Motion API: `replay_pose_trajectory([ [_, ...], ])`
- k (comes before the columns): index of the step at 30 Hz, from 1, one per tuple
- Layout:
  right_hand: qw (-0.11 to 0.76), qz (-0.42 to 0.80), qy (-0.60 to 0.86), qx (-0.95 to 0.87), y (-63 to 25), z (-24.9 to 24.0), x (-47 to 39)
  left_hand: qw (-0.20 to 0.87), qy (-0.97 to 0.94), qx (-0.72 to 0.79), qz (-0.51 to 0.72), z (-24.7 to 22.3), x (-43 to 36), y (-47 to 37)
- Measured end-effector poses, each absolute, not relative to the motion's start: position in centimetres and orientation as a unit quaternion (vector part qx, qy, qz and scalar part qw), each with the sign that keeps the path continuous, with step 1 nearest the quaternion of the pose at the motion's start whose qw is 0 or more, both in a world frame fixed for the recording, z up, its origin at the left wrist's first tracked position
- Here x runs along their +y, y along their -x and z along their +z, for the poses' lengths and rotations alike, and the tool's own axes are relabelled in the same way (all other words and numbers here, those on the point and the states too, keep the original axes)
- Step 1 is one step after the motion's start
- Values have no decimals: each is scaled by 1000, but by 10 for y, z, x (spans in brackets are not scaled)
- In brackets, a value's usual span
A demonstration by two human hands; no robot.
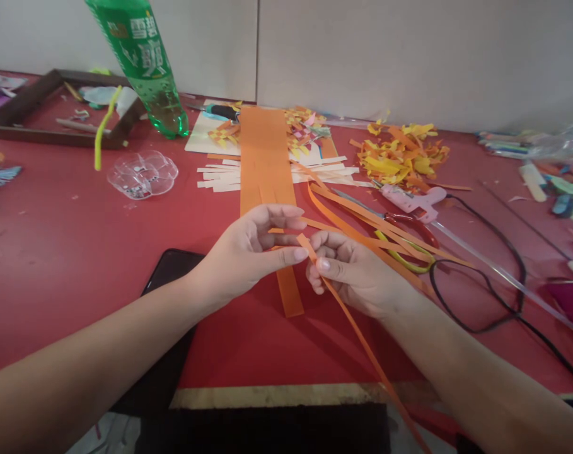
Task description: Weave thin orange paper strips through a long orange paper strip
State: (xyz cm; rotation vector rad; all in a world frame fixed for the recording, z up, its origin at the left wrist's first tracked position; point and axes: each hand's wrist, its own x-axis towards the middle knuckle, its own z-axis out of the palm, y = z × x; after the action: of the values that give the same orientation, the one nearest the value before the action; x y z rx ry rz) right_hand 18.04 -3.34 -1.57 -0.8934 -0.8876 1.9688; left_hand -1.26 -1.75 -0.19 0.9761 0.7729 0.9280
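Note:
Between thumb and fingers, my right hand (357,271) pinches a narrow orange paper strip (357,331), close to its upper end. The strip's long tail hangs down past the table's front edge. My left hand (255,249) is beside that end, thumb and fingers apart; its thumb tip is at the strip, but I cannot tell whether they touch. Behind the left hand lies a wide orange paper sheet (266,145). A shorter, broader orange paper piece (290,296) shows below the hands. Several loose orange strips (362,221) lie just past my right hand.
A green bottle (142,63) stands back left, near a dark frame (12,129) and a clear flower-shaped tray (143,176). Right are yellow-orange paper scraps (404,154), a pink glue gun (413,200), its black cable (522,277) and red-handled scissors (411,227). A black phone (173,271) lies under my left forearm.

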Motion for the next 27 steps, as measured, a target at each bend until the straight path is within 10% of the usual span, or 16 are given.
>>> replay_pose_trajectory([
  [27, 365, 811, 332, -314, -183, -11, -37, 763, -459, 339, 305, 0, -20, 14],
])
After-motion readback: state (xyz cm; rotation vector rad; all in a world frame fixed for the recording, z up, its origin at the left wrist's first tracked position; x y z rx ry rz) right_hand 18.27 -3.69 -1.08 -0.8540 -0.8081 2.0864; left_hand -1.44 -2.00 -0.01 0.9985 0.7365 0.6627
